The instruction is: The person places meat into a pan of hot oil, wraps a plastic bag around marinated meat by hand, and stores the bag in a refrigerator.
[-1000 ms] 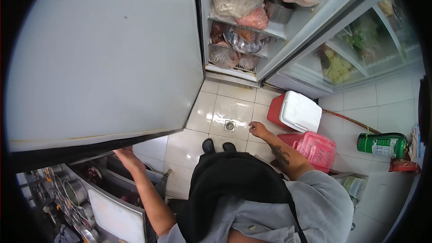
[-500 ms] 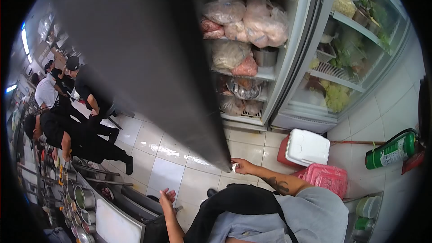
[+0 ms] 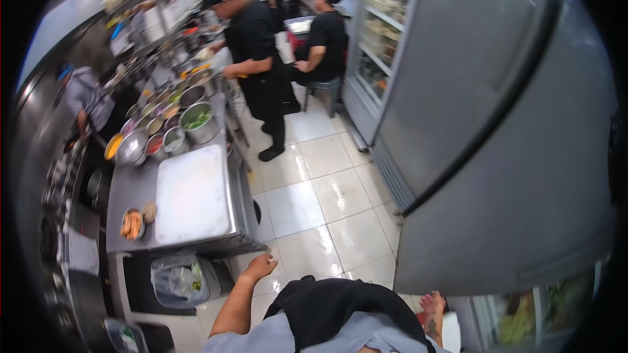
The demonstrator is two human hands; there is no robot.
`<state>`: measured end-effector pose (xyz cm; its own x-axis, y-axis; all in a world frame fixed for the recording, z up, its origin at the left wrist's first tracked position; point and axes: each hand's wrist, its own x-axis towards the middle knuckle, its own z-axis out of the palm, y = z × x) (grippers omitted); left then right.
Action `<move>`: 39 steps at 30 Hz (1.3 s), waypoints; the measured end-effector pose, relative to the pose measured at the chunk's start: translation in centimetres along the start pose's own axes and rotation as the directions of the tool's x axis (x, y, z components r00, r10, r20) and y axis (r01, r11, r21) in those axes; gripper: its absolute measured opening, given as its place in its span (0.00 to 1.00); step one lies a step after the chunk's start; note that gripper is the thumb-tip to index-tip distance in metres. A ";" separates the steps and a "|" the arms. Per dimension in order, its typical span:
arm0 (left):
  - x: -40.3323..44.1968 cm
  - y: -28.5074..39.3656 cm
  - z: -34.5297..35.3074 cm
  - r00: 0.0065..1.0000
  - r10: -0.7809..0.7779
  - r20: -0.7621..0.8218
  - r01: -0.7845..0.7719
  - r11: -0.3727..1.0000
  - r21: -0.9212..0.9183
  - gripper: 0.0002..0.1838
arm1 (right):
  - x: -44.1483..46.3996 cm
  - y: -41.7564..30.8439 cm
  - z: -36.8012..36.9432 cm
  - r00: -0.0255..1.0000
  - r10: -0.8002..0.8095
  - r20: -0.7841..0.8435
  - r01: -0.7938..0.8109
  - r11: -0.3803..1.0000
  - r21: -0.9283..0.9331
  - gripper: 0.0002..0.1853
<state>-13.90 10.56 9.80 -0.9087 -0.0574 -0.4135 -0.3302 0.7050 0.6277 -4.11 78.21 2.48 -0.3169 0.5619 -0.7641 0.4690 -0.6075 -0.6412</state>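
Observation:
My left hand (image 3: 261,266) is over the tiled floor near the corner of the steel counter (image 3: 131,189). Its fingers curl slightly and nothing shows in them. My right hand (image 3: 432,302) is just below the lower edge of the large grey fridge door (image 3: 497,242), palm up with its fingers apart and empty. Part of the white cooler lid (image 3: 451,332) shows beside my right forearm. On the counter lie a white cutting board (image 3: 193,196) and a small bowl of orange food (image 3: 132,225).
Metal pots (image 3: 198,122) and bowls crowd the counter. A person in black (image 3: 255,46) stands beside it; another (image 3: 324,39) sits farther back. A person in grey (image 3: 91,101) is at the left. A lined bin (image 3: 183,281) sits below the counter.
The view has turned left toward the counter and the people. The fridge door has swung across the shelves of bagged food. My right hand has come away from the door's edge and opened.

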 end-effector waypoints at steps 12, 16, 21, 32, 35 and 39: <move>-9.7 -20.3 7.7 0.861 -0.508 0.015 0.499 0.840 -0.212 0.23 | 3.1 -23.9 -1.5 0.982 -0.170 -0.078 0.187 0.879 0.439 0.22; -16.8 -19.2 9.9 0.692 -0.716 0.092 0.679 0.602 -0.420 0.19 | 7.0 -27.7 -2.3 0.967 -0.135 -0.214 0.196 0.934 0.299 0.22; -22.8 -14.9 13.2 0.546 -0.833 0.091 0.699 0.393 -0.597 0.20 | 8.8 -28.4 -1.7 0.863 -0.411 -0.293 0.455 0.885 0.101 0.24; -26.2 -14.7 20.2 0.549 -0.834 -0.047 0.669 0.473 -0.573 0.23 | 7.1 -4.8 17.1 0.833 -0.033 0.552 0.506 0.450 -0.736 0.20; -27.5 -11.4 17.0 0.553 -0.812 -0.185 0.558 0.526 -0.642 0.23 | 3.3 0.2 22.8 0.672 0.340 0.658 0.623 0.220 -0.751 0.18; -30.0 -13.6 16.0 0.555 -0.795 -0.245 0.487 0.549 -0.680 0.23 | -0.9 3.9 29.3 0.498 0.585 0.640 0.760 0.061 -0.647 0.16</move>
<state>21.92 14.03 3.07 -0.3039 -0.7656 -0.5670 -0.7972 -0.1214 0.5913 -26.12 58.87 -1.43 -0.4110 -0.4355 -0.8009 0.3210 0.7531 -0.5743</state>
